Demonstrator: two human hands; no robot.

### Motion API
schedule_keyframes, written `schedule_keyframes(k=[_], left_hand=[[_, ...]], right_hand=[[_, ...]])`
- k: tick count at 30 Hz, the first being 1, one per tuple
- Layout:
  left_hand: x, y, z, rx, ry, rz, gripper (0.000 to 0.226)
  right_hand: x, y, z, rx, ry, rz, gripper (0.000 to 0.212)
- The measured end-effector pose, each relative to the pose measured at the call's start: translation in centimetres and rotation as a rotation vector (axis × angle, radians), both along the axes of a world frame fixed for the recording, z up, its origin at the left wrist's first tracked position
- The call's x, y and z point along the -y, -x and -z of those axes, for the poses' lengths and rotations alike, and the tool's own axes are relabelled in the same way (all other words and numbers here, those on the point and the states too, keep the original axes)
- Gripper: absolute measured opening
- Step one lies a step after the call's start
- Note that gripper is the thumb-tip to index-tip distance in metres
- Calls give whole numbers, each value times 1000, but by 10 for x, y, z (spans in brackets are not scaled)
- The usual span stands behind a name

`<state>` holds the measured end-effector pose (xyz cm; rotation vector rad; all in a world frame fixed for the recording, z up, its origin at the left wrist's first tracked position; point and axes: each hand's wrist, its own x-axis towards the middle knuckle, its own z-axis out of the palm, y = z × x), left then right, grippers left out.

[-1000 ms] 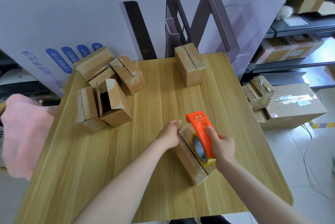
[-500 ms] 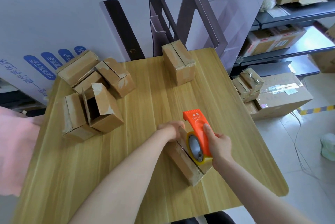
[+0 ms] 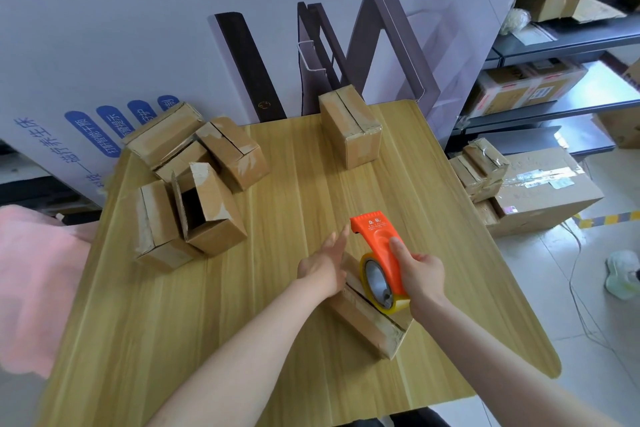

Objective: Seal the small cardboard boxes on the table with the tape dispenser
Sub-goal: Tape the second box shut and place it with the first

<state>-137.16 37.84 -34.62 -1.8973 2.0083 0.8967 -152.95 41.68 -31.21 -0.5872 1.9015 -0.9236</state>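
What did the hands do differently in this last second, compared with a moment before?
The left hand opened: its fingers, curled over the far end of the box before, now stretch flat and forward beside it. The right hand kept its grip on the orange tape dispenser, which stayed on top of that box. The other boxes on the table did not move; only the head camera shifted.
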Motion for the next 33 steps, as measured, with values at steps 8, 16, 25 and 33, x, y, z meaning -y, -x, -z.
schedule_keyframes(k=[8,16,25,33], left_hand=[[10,-3,0,3,60,36,54],[3,-13,8,-112,118,-231,41],[-11,-31,23,-217,143,-724,30],[9,-22,24,-906,152,-1825,35]], right_hand=[[-1,-5,0,-48,13,-9,49],[-1,-11,5,-94,26,4,50],[25,-23,-11,12,165,136,46],[46,-10,-30,86,233,255,43]])
